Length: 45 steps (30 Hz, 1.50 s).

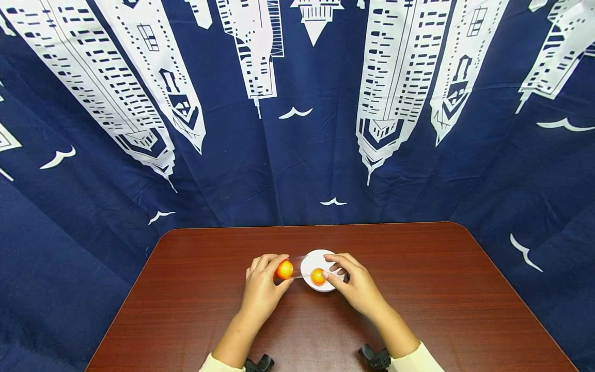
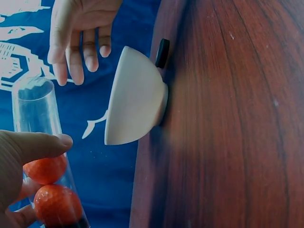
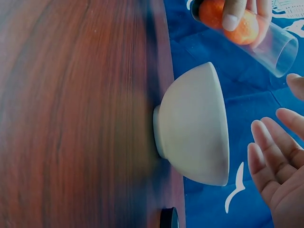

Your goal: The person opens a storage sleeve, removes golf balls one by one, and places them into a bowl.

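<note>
My left hand (image 1: 264, 285) (image 2: 16, 156) grips a clear tube (image 1: 298, 267) (image 2: 37, 111) (image 3: 274, 50), which points toward the white bowl (image 1: 309, 260) (image 2: 137, 97) (image 3: 197, 126). Two orange balls (image 2: 57, 205) (image 3: 243, 29) sit inside the tube near its dark end; its other end looks uncovered. Another orange ball (image 1: 318, 277) lies in the bowl in the head view; the wrist views hide the bowl's inside. Above the bowl's right side hovers my right hand (image 1: 357, 285) (image 2: 88, 21) (image 3: 285, 173), fingers apart and relaxed, holding nothing.
A small black round piece (image 2: 163, 53) (image 3: 169, 217) stands on the brown table (image 1: 209, 310) just right of the bowl. Behind the table's far edge hangs a blue cloth (image 1: 302, 170) with white building shapes.
</note>
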Tool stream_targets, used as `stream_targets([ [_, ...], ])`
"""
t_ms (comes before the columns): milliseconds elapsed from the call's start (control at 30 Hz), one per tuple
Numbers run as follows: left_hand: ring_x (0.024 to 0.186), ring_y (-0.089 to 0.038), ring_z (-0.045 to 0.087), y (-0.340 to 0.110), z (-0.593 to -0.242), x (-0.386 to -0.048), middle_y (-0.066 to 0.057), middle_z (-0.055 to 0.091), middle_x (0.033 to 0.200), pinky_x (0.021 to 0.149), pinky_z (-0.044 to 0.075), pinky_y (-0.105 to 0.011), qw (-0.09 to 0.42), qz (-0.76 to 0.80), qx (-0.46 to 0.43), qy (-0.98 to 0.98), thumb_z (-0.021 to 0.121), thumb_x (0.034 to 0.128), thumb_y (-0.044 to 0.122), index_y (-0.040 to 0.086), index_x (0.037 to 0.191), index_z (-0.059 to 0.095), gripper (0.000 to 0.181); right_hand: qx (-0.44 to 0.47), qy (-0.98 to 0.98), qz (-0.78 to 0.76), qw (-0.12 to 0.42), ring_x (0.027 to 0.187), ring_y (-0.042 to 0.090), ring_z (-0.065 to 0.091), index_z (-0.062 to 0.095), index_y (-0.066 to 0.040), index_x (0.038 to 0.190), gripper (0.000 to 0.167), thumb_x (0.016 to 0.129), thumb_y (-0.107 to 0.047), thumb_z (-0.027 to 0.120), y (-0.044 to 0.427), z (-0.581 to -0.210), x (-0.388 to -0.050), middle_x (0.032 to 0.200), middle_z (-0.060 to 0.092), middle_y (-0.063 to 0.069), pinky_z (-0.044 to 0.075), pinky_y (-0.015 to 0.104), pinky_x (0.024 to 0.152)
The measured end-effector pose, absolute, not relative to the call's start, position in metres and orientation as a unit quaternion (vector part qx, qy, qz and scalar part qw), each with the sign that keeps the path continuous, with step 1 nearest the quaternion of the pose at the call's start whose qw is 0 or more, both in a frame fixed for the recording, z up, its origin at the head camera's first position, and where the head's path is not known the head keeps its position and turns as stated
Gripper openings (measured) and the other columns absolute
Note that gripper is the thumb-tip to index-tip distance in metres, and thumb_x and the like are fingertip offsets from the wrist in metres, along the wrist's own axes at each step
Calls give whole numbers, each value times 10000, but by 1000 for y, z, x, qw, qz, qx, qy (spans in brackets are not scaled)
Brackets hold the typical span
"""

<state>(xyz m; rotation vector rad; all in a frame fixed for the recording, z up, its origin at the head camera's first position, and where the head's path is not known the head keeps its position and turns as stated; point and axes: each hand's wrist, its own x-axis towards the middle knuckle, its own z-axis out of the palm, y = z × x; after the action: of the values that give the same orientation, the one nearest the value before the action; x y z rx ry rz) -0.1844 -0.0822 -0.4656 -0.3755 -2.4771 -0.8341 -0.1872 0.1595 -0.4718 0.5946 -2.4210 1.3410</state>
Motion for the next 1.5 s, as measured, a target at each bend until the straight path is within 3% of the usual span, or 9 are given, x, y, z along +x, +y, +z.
stream_targets([
  [133, 1130, -229, 575, -82, -462, -184, 14, 669, 1149, 859, 416, -401, 258, -274, -150, -914, 946, 682, 199, 233, 1220, 718, 586, 209, -836, 486, 146, 909, 115, 646, 668, -146, 1281, 387, 908, -191, 763, 157, -472, -185, 1149, 684, 78, 538, 296, 707],
  [333, 1151, -238, 561, -81, -459, -184, 8, 661, 1157, 904, 399, -431, 272, -240, -166, -917, 945, 683, 181, 224, 1212, 720, 577, 219, -824, 501, 144, 924, 224, 675, 640, -106, 1312, 451, 884, -134, 777, 153, -472, -182, 1187, 676, 88, 544, 250, 709],
  [633, 1138, -245, 556, -79, -457, -182, 17, 645, 1142, 931, 389, -440, 304, -188, -195, -913, 936, 688, 164, 228, 1196, 722, 555, 235, -818, 506, 144, 922, 282, 700, 624, -51, 1311, 481, 859, -70, 786, 144, -469, -177, 1167, 680, 145, 581, 365, 767],
  [900, 1168, -245, 541, -80, -456, -182, 12, 639, 1166, 968, 363, -459, 323, -167, -212, -907, 931, 675, 134, 230, 1201, 718, 576, 231, -810, 526, 118, 948, 230, 694, 618, -92, 1340, 463, 912, -205, 755, 146, -479, -180, 1215, 672, 87, 569, 238, 777],
  [1167, 1169, -266, 540, -80, -455, -182, -4, 641, 1162, 985, 353, -494, 349, -169, -224, -894, 924, 638, 77, 219, 1182, 725, 596, 224, -802, 543, 109, 958, 234, 711, 621, -77, 1332, 463, 909, -203, 758, 144, -479, -179, 1215, 672, 96, 581, 242, 785],
  [1500, 1162, -255, 545, -79, -455, -181, 2, 640, 1173, 992, 352, -487, 346, -177, -221, -894, 936, 645, 91, 214, 1177, 731, 583, 221, -797, 550, 114, 951, 199, 711, 623, -69, 1322, 458, 893, -134, 769, 143, -477, -177, 1199, 678, 74, 593, 266, 797],
])
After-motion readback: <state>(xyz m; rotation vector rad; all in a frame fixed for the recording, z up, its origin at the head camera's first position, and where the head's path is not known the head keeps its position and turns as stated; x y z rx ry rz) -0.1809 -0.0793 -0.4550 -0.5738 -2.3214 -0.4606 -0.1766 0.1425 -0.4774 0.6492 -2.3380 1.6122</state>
